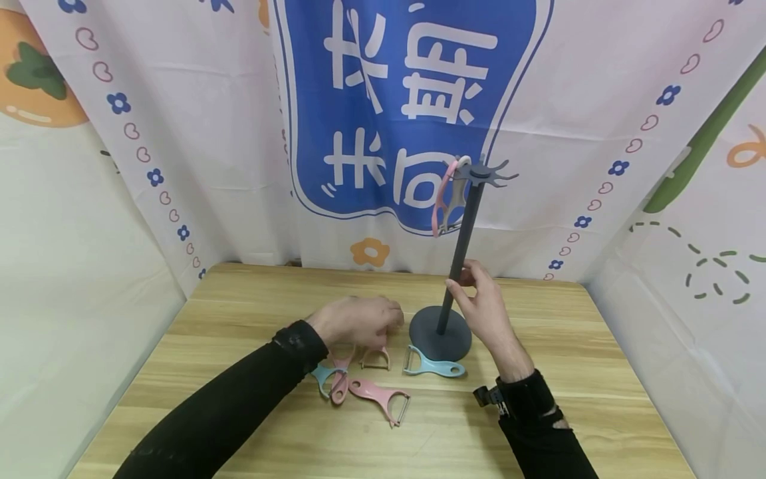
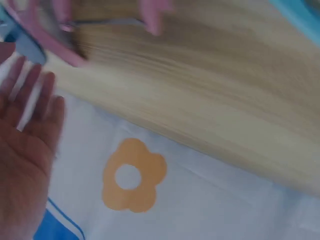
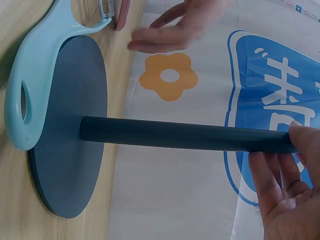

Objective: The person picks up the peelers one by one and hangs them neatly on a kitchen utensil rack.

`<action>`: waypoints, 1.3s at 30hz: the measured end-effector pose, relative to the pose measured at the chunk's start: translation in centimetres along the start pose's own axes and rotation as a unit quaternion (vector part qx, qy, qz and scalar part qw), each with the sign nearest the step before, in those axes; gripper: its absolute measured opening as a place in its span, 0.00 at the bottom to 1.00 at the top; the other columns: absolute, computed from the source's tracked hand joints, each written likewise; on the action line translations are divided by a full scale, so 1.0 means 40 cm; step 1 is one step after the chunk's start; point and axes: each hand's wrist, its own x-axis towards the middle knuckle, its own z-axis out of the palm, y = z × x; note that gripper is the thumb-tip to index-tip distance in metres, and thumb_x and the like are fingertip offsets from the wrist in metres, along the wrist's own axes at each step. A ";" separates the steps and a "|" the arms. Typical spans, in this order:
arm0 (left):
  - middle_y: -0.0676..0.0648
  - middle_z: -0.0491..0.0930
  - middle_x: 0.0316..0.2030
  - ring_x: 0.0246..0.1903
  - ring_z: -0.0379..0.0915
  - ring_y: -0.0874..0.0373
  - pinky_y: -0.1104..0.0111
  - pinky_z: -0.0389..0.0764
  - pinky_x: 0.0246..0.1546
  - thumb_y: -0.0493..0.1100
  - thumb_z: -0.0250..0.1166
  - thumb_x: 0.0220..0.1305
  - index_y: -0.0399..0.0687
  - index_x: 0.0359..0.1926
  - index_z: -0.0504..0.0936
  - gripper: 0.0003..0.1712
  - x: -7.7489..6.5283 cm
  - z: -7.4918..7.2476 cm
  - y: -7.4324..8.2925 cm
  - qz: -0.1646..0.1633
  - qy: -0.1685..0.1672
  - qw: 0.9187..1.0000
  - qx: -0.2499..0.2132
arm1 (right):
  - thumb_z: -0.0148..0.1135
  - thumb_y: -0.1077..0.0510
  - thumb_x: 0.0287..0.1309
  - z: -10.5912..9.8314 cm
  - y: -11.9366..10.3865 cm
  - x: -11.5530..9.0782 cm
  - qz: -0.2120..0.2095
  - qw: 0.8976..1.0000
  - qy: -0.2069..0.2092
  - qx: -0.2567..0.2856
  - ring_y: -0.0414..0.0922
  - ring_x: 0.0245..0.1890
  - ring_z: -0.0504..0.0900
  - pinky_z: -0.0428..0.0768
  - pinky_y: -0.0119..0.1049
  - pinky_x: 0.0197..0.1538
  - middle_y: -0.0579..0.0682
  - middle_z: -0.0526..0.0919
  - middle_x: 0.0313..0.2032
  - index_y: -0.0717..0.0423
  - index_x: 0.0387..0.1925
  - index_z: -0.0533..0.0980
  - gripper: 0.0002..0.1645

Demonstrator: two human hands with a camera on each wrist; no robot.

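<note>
My right hand (image 1: pixel 487 309) grips the post of a dark grey stand (image 1: pixel 461 256), thumb and fingers on either side of it, as the right wrist view also shows. On a hook at the stand's top left hang a pink peeler (image 1: pixel 439 206) and a grey one (image 1: pixel 457 196). My left hand (image 1: pixel 362 319) is over the table left of the base, fingers extended and holding nothing in the left wrist view. Just below it lies a peeler with a pale pink head (image 1: pixel 376 362), its handle hidden by the hand. A light blue peeler (image 1: pixel 433 365) lies against the base's front.
Another pink peeler (image 1: pixel 377 395) lies in front on the wooden table (image 1: pixel 479 426). To its left, a pink peeler (image 1: pixel 339 389) and a light blue one (image 1: pixel 326 374) overlap. A printed cloth (image 1: pixel 239 166) hangs behind the table's back edge.
</note>
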 end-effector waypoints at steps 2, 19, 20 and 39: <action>0.45 0.89 0.66 0.63 0.86 0.53 0.62 0.93 0.66 0.38 0.73 0.75 0.43 0.72 0.87 0.26 -0.001 0.002 0.012 -0.023 0.014 1.000 -0.011 | 0.69 0.58 0.87 0.000 0.001 0.000 0.000 1.000 0.000 0.000 0.65 0.62 0.90 0.98 0.66 0.61 0.67 0.87 0.59 0.63 0.77 0.76 0.27; 0.41 0.89 0.38 0.36 0.81 0.54 0.61 0.93 0.38 0.46 0.67 0.89 0.42 0.36 0.87 0.18 -0.039 0.052 0.095 -0.199 0.088 0.975 0.037 | 0.69 0.57 0.87 -0.002 0.000 0.000 0.006 1.000 -0.005 -0.002 0.64 0.63 0.90 0.97 0.66 0.62 0.66 0.87 0.60 0.59 0.78 0.76 0.27; 0.42 0.89 0.38 0.38 0.82 0.54 0.61 0.93 0.39 0.47 0.66 0.89 0.43 0.35 0.87 0.20 -0.038 0.053 0.098 -0.205 0.081 0.974 0.049 | 0.69 0.57 0.87 -0.002 0.000 0.000 0.006 1.000 -0.005 -0.001 0.64 0.63 0.90 0.97 0.66 0.62 0.66 0.87 0.60 0.59 0.77 0.76 0.27; 0.46 0.81 0.36 0.33 0.72 0.56 0.69 0.71 0.28 0.50 0.77 0.82 0.48 0.30 0.78 0.24 -0.023 0.065 0.105 -0.250 0.094 0.962 -0.063 | 0.69 0.57 0.87 -0.001 0.001 0.001 0.002 1.000 -0.002 -0.003 0.64 0.62 0.90 0.98 0.65 0.62 0.67 0.88 0.60 0.60 0.77 0.76 0.27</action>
